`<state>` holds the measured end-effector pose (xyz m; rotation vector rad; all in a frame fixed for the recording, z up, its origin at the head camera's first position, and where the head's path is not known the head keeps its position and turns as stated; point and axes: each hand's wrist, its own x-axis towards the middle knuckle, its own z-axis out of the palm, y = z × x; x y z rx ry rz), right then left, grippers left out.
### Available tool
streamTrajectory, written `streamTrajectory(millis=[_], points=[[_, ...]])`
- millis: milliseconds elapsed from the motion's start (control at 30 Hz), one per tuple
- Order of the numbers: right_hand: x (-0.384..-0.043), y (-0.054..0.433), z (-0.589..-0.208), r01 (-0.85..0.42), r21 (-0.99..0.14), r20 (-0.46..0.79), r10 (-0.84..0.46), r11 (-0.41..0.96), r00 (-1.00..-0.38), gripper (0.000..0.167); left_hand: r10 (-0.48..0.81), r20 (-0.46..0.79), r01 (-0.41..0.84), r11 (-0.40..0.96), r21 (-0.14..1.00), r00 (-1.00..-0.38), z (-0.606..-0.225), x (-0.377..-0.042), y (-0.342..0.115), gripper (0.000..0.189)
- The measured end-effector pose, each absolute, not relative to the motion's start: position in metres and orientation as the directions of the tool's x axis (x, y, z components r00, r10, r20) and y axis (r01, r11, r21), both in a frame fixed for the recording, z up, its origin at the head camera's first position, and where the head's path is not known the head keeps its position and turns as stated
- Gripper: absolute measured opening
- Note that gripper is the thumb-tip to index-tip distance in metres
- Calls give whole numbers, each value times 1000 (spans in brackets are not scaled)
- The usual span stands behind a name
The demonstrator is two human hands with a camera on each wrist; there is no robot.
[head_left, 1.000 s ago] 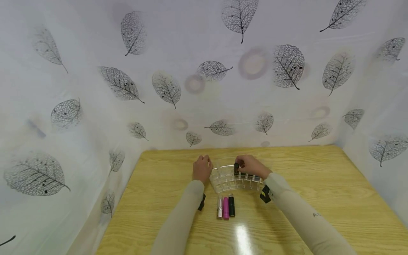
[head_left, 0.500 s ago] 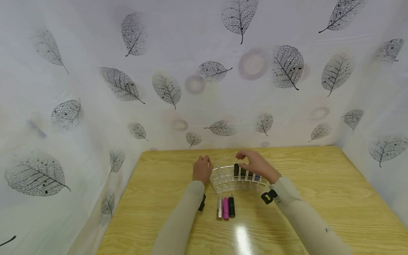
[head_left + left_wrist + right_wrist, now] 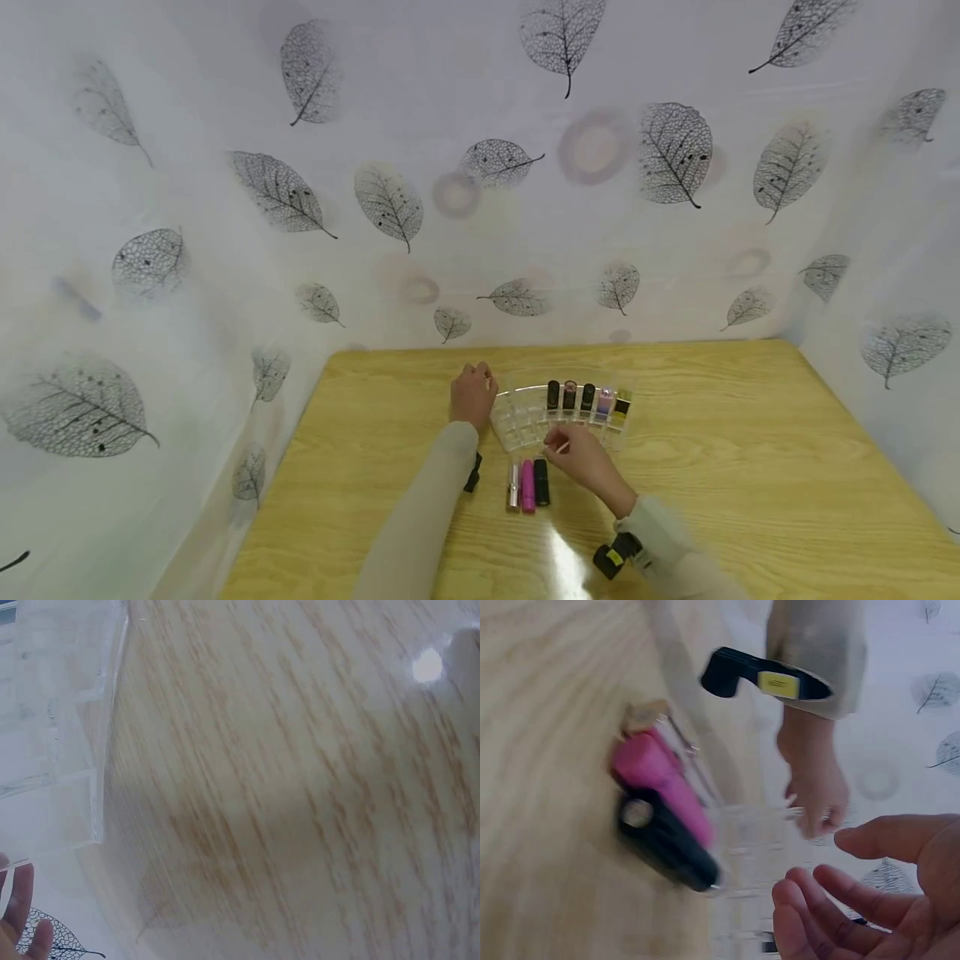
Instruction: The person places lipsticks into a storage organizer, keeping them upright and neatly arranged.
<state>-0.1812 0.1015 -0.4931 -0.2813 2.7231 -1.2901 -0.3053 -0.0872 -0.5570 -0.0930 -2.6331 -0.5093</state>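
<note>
A pale cloth (image 3: 465,83), printed with lacy black leaves and faint rings, hangs behind the table and along 2 sides. The table (image 3: 315,500) is yellowish wood with streaky grain and a glossy surface that throws back a bright patch of light. On it sits a clear, hard plastic rack (image 3: 517,421), curved like a fan and split into small square cells.

The left hand (image 3: 472,396) has its fingers bent narrowly at the rack's far left corner, gripping the edge. The right hand (image 3: 581,457) is moderately wide, thumb apart from loosely curved fingers, over the rack's front and near the loose tubes.

5 small lipsticks (image 3: 552,394) stand in the rack's back row, mostly dark. 3 smooth, rounded tubes lie side by side in front: black (image 3: 542,482), pink (image 3: 528,486) and shiny silver (image 3: 513,487).
</note>
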Motion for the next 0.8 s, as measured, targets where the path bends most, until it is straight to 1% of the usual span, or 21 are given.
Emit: streamTrajectory(millis=[133, 200, 467, 600, 800], points=[[-174, 95, -511, -6, -794, -100, -141, 607, -985, 10, -20, 437, 147, 927, 344, -899, -555, -305, -88, 8], [-173, 94, -517, 30, -788, -128, -115, 615, -985, 12, -21, 432, 143, 928, 344, -902, -553, -305, -87, 8], [-171, 89, -532, 37, -766, -118, -83, 642, -990, 18, -30, 433, 137, 927, 350, -901, -550, -305, -87, 8], [-170, 86, -533, 18, -741, -92, -75, 671, -993, 19, -36, 417, 126, 926, 355, -908, -550, -304, -86, 8], [-169, 81, -532, 23, -702, -94, -60, 712, -994, 22, -34, 406, 128, 922, 366, -913, -546, -301, -85, 8]])
